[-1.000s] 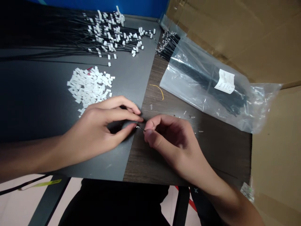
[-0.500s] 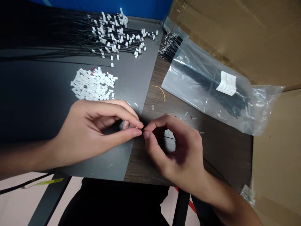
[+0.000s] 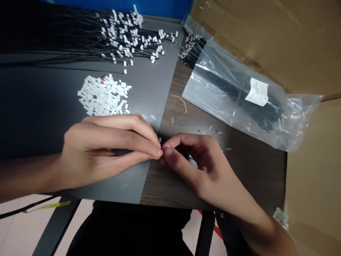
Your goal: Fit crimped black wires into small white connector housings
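My left hand [image 3: 112,145] is closed in a pinch, its fingertips meeting those of my right hand over the table's middle. What the left fingertips hold is hidden. My right hand [image 3: 197,163] pinches a thin black wire [image 3: 190,157], of which only a short piece shows inside the curl of the fingers. A small white piece [image 3: 160,139] shows just beyond the fingertips. Behind my left hand lies a heap of white connector housings [image 3: 103,96]. Further back, many black wires [image 3: 87,49] end in white connectors [image 3: 128,39].
At the right, a clear plastic bag [image 3: 213,96] holds a bundle of black wires with bare metal ends [image 3: 191,46]. Cardboard [image 3: 266,39] borders the table at the back right. A yellow strip [image 3: 181,101] and tiny clear bits [image 3: 218,132] lie on the wood-patterned surface [image 3: 255,170].
My left fingers have closed together and tilted down, covering the small metal wire end seen before. My right fingertips have come up against them. Less of the black wire shows.
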{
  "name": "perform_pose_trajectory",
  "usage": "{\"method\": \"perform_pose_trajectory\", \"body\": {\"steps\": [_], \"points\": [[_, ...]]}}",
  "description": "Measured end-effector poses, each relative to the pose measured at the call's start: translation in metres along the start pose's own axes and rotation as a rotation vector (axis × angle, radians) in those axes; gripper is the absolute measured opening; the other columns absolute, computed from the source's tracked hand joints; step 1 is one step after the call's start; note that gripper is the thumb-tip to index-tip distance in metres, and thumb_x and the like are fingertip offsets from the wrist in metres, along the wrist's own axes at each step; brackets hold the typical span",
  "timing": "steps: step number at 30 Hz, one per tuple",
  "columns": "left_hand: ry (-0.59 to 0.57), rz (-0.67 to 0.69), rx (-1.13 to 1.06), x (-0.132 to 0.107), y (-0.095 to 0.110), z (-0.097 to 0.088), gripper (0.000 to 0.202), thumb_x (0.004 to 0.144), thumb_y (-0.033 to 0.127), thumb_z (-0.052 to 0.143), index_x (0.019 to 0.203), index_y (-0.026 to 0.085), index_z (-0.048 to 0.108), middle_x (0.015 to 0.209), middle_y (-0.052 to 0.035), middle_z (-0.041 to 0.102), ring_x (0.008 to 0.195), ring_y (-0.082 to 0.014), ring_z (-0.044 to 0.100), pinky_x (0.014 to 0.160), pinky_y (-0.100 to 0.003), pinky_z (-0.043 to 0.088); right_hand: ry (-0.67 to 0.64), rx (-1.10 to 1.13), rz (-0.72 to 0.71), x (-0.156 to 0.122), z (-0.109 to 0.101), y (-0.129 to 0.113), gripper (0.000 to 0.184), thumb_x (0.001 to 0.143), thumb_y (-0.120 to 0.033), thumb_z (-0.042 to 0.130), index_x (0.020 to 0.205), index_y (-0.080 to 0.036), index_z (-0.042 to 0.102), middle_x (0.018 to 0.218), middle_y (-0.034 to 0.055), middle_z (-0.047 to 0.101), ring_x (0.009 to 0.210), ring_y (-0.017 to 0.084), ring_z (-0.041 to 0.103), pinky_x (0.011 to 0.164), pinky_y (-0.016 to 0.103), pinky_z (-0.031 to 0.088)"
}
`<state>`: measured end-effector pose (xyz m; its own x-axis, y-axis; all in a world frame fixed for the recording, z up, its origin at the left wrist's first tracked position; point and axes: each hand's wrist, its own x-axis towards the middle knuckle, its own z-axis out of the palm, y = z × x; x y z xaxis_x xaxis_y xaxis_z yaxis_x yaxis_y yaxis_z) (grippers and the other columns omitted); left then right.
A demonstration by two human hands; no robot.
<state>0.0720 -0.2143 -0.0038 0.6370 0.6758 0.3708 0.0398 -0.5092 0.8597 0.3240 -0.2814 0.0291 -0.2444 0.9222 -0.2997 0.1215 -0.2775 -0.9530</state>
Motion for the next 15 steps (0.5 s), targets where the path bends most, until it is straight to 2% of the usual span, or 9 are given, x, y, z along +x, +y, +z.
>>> {"method": "perform_pose_trajectory", "body": {"steps": [3, 9, 12, 15], "points": [[-0.048, 0.011, 0.054, -0.001, 0.0, -0.004, 0.027, 0.116, 0.01, 0.092, 0.12, 0.035, 0.103, 0.113, -0.0038, 0.098, 0.1, -0.023, 0.095, 0.08, -0.032, 0.077, -0.035, 0.095, 0.037, 0.001, -0.002, -0.001, 0.027, 0.1, -0.023, 0.1, 0.083, -0.021, 0.079, 0.084, 0.0002, 0.08, 0.079, 0.016, 0.072, 0.073, 0.026, 0.06], [0.002, 0.025, 0.114, -0.004, -0.002, -0.003, 0.016, 0.12, 0.017, 0.093, 0.12, 0.031, 0.099, 0.114, -0.0027, 0.096, 0.1, -0.0191, 0.093, 0.082, -0.03, 0.075, -0.019, 0.201, 0.109, 0.003, -0.003, 0.001, 0.025, 0.093, -0.022, 0.109, 0.092, -0.019, 0.084, 0.086, 0.0009, 0.081, 0.078, 0.016, 0.071, 0.07, 0.025, 0.058], [0.012, 0.042, 0.142, -0.006, -0.004, -0.003, 0.014, 0.122, 0.02, 0.092, 0.119, 0.032, 0.1, 0.114, -0.003, 0.096, 0.099, -0.0196, 0.093, 0.083, -0.033, 0.076, 0.014, 0.155, 0.118, 0.002, -0.006, 0.001, 0.024, 0.099, -0.031, 0.104, 0.09, -0.019, 0.086, 0.084, 0.0015, 0.081, 0.077, 0.016, 0.07, 0.071, 0.026, 0.057], [0.045, 0.041, 0.192, -0.005, -0.005, -0.005, 0.015, 0.123, 0.022, 0.092, 0.118, 0.034, 0.1, 0.116, -0.0027, 0.097, 0.101, -0.0212, 0.093, 0.085, -0.037, 0.077, 0.016, 0.074, 0.117, 0.0, -0.014, -0.004, 0.032, 0.108, -0.042, 0.098, 0.088, -0.02, 0.087, 0.081, 0.0011, 0.08, 0.076, 0.015, 0.069, 0.073, 0.027, 0.057]]}}
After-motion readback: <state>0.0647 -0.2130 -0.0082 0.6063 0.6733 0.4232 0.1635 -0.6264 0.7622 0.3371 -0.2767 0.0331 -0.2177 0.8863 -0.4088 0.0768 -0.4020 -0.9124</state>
